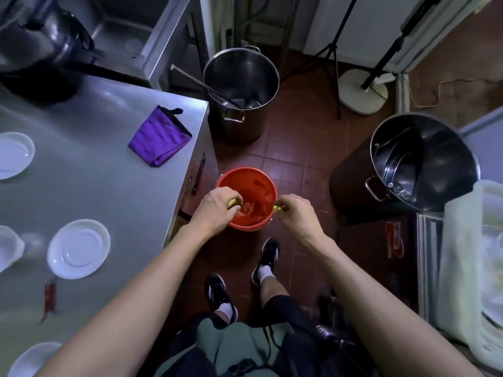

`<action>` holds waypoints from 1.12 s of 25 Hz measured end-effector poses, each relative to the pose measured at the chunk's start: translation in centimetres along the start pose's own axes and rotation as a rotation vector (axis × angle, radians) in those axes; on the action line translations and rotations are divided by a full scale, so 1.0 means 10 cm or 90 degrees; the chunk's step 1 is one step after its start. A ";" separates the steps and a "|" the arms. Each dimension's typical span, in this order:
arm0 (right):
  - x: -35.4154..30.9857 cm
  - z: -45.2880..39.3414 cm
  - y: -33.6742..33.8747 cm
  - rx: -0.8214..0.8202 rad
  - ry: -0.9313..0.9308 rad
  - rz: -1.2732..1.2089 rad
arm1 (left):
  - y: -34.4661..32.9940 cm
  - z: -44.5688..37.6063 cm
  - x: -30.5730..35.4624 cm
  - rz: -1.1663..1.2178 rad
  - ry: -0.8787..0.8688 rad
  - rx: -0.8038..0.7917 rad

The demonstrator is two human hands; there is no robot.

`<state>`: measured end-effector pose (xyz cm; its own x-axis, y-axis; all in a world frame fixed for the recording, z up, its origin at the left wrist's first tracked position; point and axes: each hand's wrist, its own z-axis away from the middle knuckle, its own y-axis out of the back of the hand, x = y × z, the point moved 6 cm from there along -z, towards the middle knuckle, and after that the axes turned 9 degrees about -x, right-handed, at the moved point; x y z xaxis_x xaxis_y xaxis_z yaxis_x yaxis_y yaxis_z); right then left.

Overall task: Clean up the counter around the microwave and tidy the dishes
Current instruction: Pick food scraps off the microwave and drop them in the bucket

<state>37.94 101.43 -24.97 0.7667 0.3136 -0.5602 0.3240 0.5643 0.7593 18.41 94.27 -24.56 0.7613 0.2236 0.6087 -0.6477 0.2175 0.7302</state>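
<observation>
Pinching small yellow scraps over red bucket (246, 198) on the floor: left hand (215, 206) curled around one, right hand (295, 210) fingertips holding another; counter (89, 159) alongside.

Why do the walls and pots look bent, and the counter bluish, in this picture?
Head view: the wide-angle lens bows straight edges, so the stainless counter and both steel pots lean outward; cool overhead light glares off the counter, giving its bluish sheen and tinting the white plates; the dark cooker at top left is smeared by blur; the red bucket stays fairly sharp.
</observation>
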 end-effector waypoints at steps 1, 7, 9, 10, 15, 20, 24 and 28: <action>0.08 -0.10 0.01 -0.018 0.004 -0.004 | -0.02 -0.09 0.03 0.002 0.011 -0.002; 0.55 -0.61 -0.12 -0.129 0.028 0.001 | -0.37 -0.51 -0.04 0.017 0.095 -0.023; 0.68 -0.79 -0.19 -0.160 0.033 0.014 | -0.48 -0.65 -0.08 0.029 0.109 -0.026; 0.74 -0.86 -0.24 -0.174 0.031 0.014 | -0.53 -0.72 -0.13 0.036 0.115 -0.028; 1.04 -1.21 -0.56 -0.214 -0.011 -0.008 | -0.80 -1.14 -0.54 0.043 0.155 -0.032; 1.39 -1.54 -1.12 -0.213 -0.064 -0.042 | -1.37 -1.60 -1.08 0.019 0.156 -0.085; 1.72 -1.78 -1.72 -0.231 -0.072 -0.064 | -1.92 -1.87 -1.52 -0.019 0.150 -0.110; 2.05 -2.04 -2.14 -0.206 -0.091 -0.067 | -2.36 -2.14 -1.87 -0.043 0.122 -0.154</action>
<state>35.39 111.38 -59.46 0.8151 0.1439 -0.5611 0.2313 0.8073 0.5430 18.79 105.24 -59.83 0.7981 0.3706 0.4751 -0.6019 0.4522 0.6583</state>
